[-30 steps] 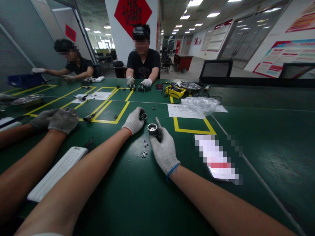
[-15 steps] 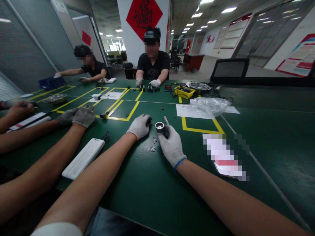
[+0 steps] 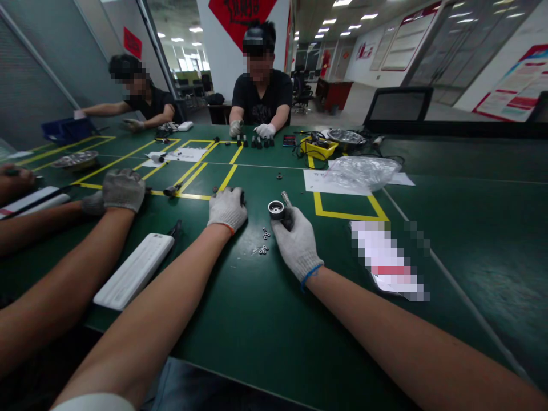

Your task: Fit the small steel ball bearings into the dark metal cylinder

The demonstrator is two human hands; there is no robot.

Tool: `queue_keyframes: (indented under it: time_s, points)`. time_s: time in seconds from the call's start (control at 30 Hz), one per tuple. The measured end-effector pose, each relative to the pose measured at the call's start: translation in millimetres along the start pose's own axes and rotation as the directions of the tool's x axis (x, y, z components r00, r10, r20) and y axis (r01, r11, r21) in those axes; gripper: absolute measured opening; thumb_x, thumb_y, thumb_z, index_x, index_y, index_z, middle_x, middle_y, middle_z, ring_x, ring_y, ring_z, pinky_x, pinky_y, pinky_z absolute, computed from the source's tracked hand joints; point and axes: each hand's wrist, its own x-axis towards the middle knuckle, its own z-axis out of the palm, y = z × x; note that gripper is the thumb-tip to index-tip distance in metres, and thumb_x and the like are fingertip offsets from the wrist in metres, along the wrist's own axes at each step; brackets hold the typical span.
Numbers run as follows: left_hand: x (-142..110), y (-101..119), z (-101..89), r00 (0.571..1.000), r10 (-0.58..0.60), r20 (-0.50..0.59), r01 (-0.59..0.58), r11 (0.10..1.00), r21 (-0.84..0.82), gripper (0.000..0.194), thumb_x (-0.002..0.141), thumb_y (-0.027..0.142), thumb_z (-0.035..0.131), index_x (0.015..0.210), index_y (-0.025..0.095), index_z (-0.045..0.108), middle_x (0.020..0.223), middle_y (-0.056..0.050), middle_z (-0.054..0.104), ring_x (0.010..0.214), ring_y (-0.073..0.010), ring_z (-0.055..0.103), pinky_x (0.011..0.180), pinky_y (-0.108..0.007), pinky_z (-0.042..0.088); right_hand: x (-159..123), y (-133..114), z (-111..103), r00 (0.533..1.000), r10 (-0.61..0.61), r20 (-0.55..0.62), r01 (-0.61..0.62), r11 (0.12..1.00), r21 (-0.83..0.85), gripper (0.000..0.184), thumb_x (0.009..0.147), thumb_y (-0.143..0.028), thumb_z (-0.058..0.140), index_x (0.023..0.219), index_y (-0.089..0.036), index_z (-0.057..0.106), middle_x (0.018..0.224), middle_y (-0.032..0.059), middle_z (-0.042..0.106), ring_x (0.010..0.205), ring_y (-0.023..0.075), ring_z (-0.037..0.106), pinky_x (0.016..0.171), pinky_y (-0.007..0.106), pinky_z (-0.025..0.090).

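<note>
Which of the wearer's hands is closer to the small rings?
Right. The right hand is just right of the small rings; the left hand is farther off, beyond them to the left.

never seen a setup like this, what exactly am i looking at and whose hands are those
There's no machine: a head-worn camera looks forward and down at the wearer's own gloved hands. The left hand grips a dark piece, mostly hidden; the right hand holds a round, cup-like part. Small rings lie between them on the green table, with a long white object by the left forearm. The grey-gloved hand further left is a co-worker's.
</note>
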Motion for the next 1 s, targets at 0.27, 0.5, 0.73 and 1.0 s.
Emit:
queue_keyframes:
  time_s: [0.27, 0.5, 0.73, 1.0]
  points:
    - [9, -25, -2.2, 0.987, -0.163, 0.009, 0.161, 0.982, 0.1, 0.033, 0.094, 0.023, 0.051, 0.121, 0.015, 0.067, 0.122, -0.022, 0.068, 0.117, -0.0385, 0.061, 0.096, -0.052, 0.048, 0, 2, 0, 1.0, 0.025, 0.012, -0.026, 0.998, 0.065, 0.022, 0.081, -0.038, 0.065, 0.092, -0.02, 0.066, 0.086, 0.006, 0.074, 0.083, 0.0243, 0.07, 0.081, 0.043, 0.057]
    - [12, -36, 3.1, 0.983, -0.181, -0.028, 0.182, 0.981, 0.061, 0.033, 0.09, 0.02, 0.053, 0.118, 0.016, 0.069, 0.122, -0.023, 0.067, 0.115, -0.0411, 0.06, 0.092, -0.055, 0.051, 3, 6, 2, 0.999, 0.033, 0.005, -0.034, 0.994, 0.102, 0.018, 0.081, -0.035, 0.067, 0.092, -0.021, 0.067, 0.089, 0.0058, 0.075, 0.087, 0.0242, 0.071, 0.086, 0.044, 0.058]
    - [8, -39, -2.4, 0.972, -0.08, -0.219, 0.05, 0.989, -0.14, 0.037, 0.087, 0.018, 0.057, 0.121, 0.015, 0.069, 0.124, -0.023, 0.065, 0.118, -0.0419, 0.06, 0.094, -0.057, 0.052, 2, 7, 3, 1.0, 0.017, 0.005, -0.018, 0.995, 0.095, 0.017, 0.082, -0.036, 0.066, 0.091, -0.021, 0.067, 0.091, 0.0065, 0.075, 0.09, 0.0252, 0.071, 0.091, 0.047, 0.057]
    - [-29, 17, -16.9, 0.804, 0.423, -0.418, -0.594, 0.532, -0.603, 0.024, 0.094, 0.031, 0.06, 0.11, 0.016, 0.069, 0.103, -0.008, 0.072, 0.09, -0.02, 0.068, 0.084, -0.035, 0.057, 4, 13, 3, 1.0, 0.017, -0.008, -0.015, 0.973, 0.232, 0.025, 0.081, -0.038, 0.066, 0.099, -0.02, 0.069, 0.098, 0.0079, 0.078, 0.096, 0.0277, 0.073, 0.093, 0.047, 0.058]
